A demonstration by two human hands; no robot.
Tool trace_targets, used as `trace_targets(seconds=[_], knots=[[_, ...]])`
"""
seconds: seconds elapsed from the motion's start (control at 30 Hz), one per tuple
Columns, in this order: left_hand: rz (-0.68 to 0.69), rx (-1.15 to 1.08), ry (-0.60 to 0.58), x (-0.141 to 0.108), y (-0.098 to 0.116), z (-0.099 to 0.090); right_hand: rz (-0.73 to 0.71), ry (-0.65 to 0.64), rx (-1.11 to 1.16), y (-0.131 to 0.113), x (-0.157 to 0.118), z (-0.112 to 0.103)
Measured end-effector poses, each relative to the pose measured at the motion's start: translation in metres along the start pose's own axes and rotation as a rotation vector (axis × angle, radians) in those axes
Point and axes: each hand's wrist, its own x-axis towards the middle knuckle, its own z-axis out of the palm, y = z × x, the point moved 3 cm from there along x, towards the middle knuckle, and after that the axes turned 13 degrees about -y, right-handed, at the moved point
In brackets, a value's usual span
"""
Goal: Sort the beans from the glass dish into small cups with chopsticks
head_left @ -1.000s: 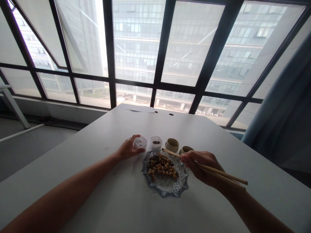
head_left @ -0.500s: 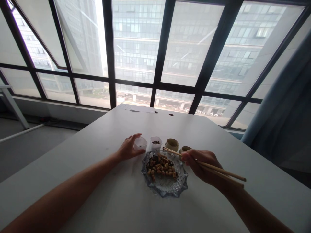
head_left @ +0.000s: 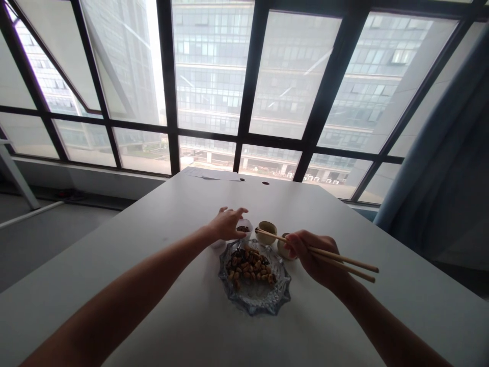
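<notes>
My right hand [head_left: 315,252] is closed around a pair of wooden chopsticks [head_left: 344,259]. Their tips are together in front of the greenish-brown cup [head_left: 266,228], with a small dark spot at the ends that is too small to name. Fingers apart, my left hand [head_left: 227,223] reaches around the left side of a small white cup [head_left: 249,235] holding dark bits; whether it touches the cup I cannot tell. Beneath that wrist another white cup [head_left: 218,246] is mostly hidden. A scalloped glass dish [head_left: 254,306] nearest me holds peanuts [head_left: 252,269] and dark pieces.
A second greenish-brown cup [head_left: 283,250] stands partly behind my right fingers. White paper [head_left: 210,175] lies at the far end of the white table [head_left: 183,326]. Past it are tall windows [head_left: 208,66], and a blue curtain [head_left: 435,132] hangs at the right.
My left hand has left the leftmost white cup and moved right to the white cup with dark bits. The chopstick tips remain near the greenish-brown cup. The view has shifted slightly.
</notes>
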Motion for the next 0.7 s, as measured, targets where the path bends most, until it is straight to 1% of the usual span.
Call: trace_targets(seconds=[0.13, 0.23, 0.3, 0.43, 0.5, 0.6, 0.67, 0.7], knots=[[0.085, 0.008, 0.074, -0.003, 0.003, -0.003, 0.023, 0.082, 0.007, 0.004, 0.002, 0.008], [0.108, 0.022, 0.105, -0.007, 0.003, -0.006, 0.018, 0.116, 0.013, 0.008, 0.009, 0.018], [0.100, 0.019, 0.112, -0.009, 0.003, -0.006, 0.005, 0.117, 0.023, 0.012, 0.017, 0.024], [0.084, 0.015, 0.134, -0.011, 0.002, -0.006, -0.012, 0.068, 0.032, 0.020, 0.031, 0.032], [0.072, 0.011, 0.135, -0.011, 0.001, -0.006, 0.016, 0.075, 0.058, 0.023, 0.032, 0.029], [0.041, -0.002, 0.106, -0.010, -0.003, -0.004, 0.094, 0.112, 0.179, 0.027, 0.024, 0.017], [0.023, -0.021, 0.086, -0.008, -0.006, -0.003, 0.167, 0.070, 0.296, 0.026, 0.016, 0.008], [0.014, -0.031, 0.078, -0.007, -0.008, -0.002, 0.211, 0.013, 0.351, 0.024, 0.013, 0.005]])
